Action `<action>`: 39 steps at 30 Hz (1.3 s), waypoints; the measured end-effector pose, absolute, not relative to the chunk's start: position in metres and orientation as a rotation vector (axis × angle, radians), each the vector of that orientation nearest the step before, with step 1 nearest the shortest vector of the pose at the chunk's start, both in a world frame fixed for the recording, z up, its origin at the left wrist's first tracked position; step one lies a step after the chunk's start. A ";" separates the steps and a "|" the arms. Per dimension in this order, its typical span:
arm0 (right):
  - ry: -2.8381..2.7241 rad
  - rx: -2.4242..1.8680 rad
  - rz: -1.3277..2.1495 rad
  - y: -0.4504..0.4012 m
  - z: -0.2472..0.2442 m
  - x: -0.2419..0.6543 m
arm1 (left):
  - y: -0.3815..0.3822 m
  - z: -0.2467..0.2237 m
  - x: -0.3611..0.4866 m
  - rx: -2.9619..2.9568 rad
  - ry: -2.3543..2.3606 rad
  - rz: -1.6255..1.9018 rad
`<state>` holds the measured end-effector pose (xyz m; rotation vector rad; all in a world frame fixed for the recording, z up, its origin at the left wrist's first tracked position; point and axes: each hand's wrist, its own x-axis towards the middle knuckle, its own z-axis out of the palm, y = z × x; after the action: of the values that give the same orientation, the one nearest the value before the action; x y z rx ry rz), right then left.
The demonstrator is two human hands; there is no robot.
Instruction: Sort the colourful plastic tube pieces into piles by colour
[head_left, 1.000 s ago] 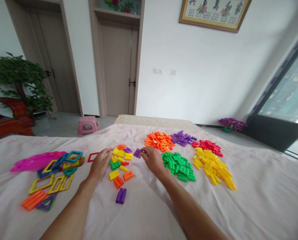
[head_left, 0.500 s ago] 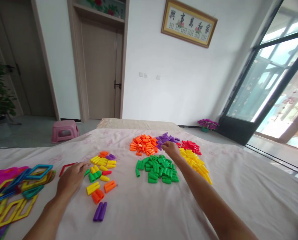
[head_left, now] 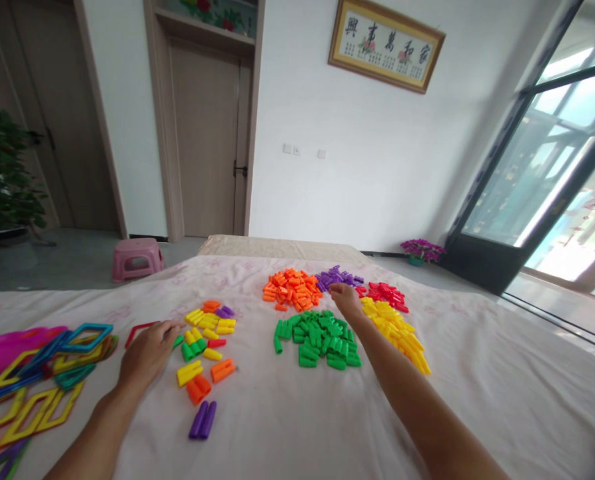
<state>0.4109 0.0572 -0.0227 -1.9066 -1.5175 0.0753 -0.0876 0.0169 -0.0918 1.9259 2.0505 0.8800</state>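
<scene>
My right hand is closed at the near edge of the purple pile; what its fingertips hold, if anything, is too small to name. Around it lie an orange pile, a green pile, a red pile and a yellow pile. My left hand rests at the left of a loose mixed group, its fingertips beside a green piece. Yellow pieces, orange pieces and a purple pair lie right of it.
At the far left of the cloth-covered table lie magnetic-looking frames and a pink object. A red frame is partly under my left hand. Beyond the table stand a pink stool and a flower pot.
The whole view has shifted slightly to the right. Both hands stay almost where they were over the table, and the piles look the same.
</scene>
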 end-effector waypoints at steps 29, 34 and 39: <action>-2.338 -2.178 -0.340 0.132 -0.049 0.446 | 0.023 -0.102 -0.092 1.911 2.036 0.837; -2.159 -2.318 -0.409 0.142 -0.051 0.450 | 0.024 -0.104 -0.094 1.933 2.026 0.847; -2.221 -2.169 -0.390 0.148 -0.052 0.439 | 0.023 -0.103 -0.093 1.946 2.038 0.867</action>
<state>0.4390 0.1481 -0.0517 -2.1688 -2.2207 -0.3904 -0.0934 0.0235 -0.1028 1.9460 2.0380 0.8673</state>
